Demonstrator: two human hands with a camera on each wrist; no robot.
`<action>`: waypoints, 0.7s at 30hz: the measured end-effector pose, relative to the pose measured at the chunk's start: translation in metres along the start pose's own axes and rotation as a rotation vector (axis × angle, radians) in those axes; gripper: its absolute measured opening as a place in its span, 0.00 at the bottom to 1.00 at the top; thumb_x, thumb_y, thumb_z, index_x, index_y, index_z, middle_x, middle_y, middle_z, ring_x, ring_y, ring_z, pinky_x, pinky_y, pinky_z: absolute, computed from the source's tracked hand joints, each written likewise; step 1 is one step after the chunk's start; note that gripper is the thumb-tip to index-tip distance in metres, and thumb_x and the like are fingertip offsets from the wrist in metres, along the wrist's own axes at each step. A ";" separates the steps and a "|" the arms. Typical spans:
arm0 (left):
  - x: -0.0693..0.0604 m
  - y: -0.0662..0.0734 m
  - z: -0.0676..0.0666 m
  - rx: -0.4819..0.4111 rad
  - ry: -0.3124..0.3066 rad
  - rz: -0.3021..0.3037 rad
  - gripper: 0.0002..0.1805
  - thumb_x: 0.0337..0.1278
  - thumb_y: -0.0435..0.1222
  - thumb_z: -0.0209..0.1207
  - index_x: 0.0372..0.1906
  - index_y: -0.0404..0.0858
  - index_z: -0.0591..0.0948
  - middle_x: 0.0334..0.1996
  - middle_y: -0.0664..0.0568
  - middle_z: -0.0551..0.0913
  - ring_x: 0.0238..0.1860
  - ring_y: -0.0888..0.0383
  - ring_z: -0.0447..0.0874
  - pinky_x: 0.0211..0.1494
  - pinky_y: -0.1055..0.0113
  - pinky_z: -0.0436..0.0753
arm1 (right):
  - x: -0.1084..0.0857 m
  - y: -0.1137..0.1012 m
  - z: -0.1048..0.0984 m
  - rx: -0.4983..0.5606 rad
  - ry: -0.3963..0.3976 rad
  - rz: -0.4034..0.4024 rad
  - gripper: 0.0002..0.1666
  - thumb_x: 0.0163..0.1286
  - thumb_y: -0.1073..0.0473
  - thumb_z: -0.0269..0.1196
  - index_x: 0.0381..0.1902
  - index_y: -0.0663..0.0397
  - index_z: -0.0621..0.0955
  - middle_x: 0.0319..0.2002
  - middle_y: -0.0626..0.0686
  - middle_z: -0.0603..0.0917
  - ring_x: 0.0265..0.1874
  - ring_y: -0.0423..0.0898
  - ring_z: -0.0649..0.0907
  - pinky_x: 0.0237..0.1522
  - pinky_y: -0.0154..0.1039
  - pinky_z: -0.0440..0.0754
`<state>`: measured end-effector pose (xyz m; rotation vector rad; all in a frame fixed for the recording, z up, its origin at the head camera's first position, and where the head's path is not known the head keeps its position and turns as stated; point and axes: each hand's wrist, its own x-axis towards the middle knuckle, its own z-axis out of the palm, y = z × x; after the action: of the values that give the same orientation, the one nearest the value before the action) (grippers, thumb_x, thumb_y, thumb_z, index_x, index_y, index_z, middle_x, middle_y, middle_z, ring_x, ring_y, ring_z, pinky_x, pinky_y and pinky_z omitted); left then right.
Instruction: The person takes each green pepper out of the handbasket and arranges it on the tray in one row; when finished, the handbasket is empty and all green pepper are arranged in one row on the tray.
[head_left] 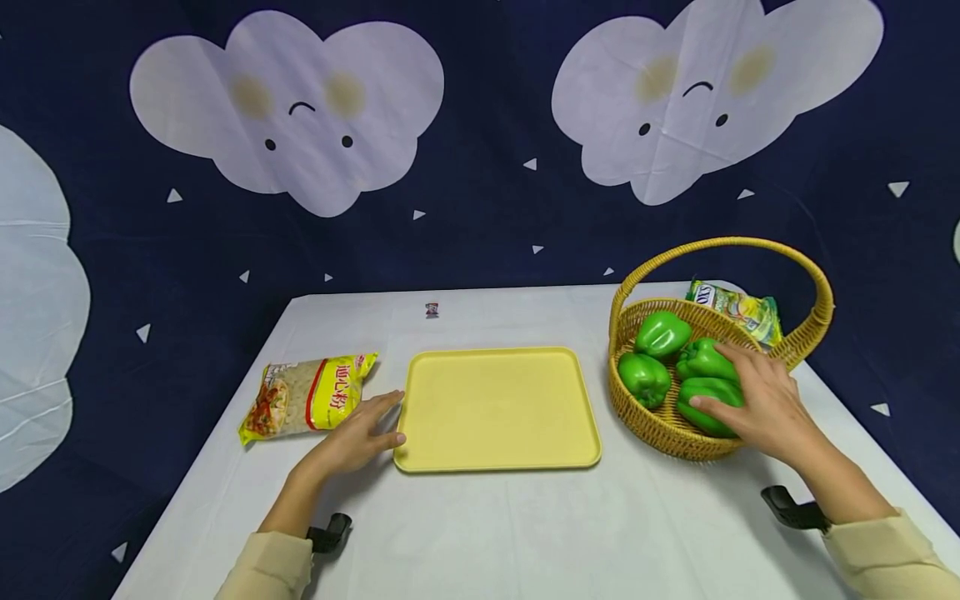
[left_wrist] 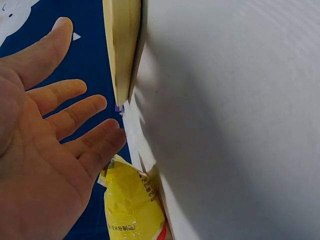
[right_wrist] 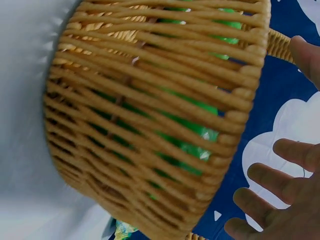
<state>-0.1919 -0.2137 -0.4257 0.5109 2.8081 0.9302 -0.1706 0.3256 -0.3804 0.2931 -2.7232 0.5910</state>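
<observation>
My left hand (head_left: pixel 358 437) is at the left edge of a yellow tray (head_left: pixel 495 412), its fingers loosely extended. The left wrist view shows the palm and spread fingers of that hand (left_wrist: pixel 55 135) holding nothing; whether a fingertip touches the tray cannot be told. Over the right side of a wicker basket (head_left: pixel 652 427) hovers my right hand (head_left: pixel 768 404), thumb and fingers apart above a green bell pepper (head_left: pixel 708 404). Several such peppers lie in the basket. In the right wrist view, the hand (right_wrist: pixel 285 195) appears above the basket rim, its fingers parted.
A yellow-ended bag of noodles (head_left: pixel 307 396) lies left of the tray. Behind the basket is a green and yellow snack packet (head_left: pixel 738 308). The basket's tall handle (head_left: pixel 720 242) arches over it. A small sticker (head_left: pixel 432 310) sits near the table's back edge.
</observation>
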 end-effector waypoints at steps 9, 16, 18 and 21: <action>0.002 -0.002 0.000 0.014 -0.016 -0.016 0.37 0.59 0.42 0.60 0.71 0.38 0.60 0.71 0.36 0.59 0.72 0.35 0.52 0.72 0.36 0.55 | -0.003 0.009 0.001 -0.018 -0.003 0.000 0.51 0.54 0.46 0.70 0.66 0.66 0.62 0.59 0.76 0.65 0.54 0.73 0.61 0.48 0.66 0.57; 0.001 -0.004 0.000 0.029 -0.043 -0.009 0.37 0.59 0.41 0.59 0.71 0.36 0.59 0.72 0.38 0.57 0.73 0.36 0.49 0.72 0.36 0.53 | -0.005 0.015 0.001 -0.034 -0.031 0.022 0.51 0.54 0.45 0.70 0.66 0.66 0.61 0.58 0.77 0.65 0.54 0.74 0.62 0.47 0.66 0.58; 0.001 -0.005 0.000 0.026 -0.054 0.005 0.38 0.59 0.41 0.59 0.71 0.35 0.59 0.72 0.38 0.57 0.73 0.36 0.49 0.72 0.36 0.53 | -0.005 0.017 0.002 -0.041 -0.039 0.026 0.52 0.54 0.44 0.70 0.66 0.66 0.61 0.58 0.76 0.65 0.52 0.73 0.63 0.45 0.66 0.59; 0.001 -0.007 -0.002 0.023 -0.072 0.026 0.38 0.59 0.40 0.59 0.71 0.34 0.58 0.72 0.38 0.56 0.73 0.36 0.49 0.73 0.36 0.52 | -0.006 0.020 0.002 -0.050 -0.049 0.028 0.53 0.53 0.44 0.71 0.66 0.66 0.61 0.57 0.76 0.66 0.50 0.72 0.64 0.43 0.64 0.60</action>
<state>-0.1949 -0.2196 -0.4286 0.5739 2.7570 0.8669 -0.1708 0.3430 -0.3914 0.2612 -2.7884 0.5294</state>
